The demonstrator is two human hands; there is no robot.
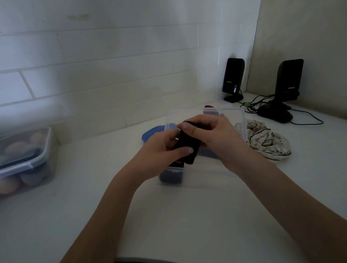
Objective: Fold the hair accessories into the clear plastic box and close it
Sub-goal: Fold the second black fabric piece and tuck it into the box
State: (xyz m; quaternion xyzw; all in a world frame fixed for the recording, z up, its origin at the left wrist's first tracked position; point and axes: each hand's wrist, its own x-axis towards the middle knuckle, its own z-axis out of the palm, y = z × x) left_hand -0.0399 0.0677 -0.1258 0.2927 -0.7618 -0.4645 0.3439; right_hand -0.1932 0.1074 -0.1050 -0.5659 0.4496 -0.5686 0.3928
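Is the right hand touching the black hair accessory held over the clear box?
Touching. The head view shows the right hand and left hand both pinching the black hair accessory, fingers wrapped on its edges, above the clear plastic box.

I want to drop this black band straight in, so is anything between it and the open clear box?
Nothing visible blocks it. The black band is held by both the left hand and right hand directly above the clear plastic box, whose top is open, with blue items already inside.
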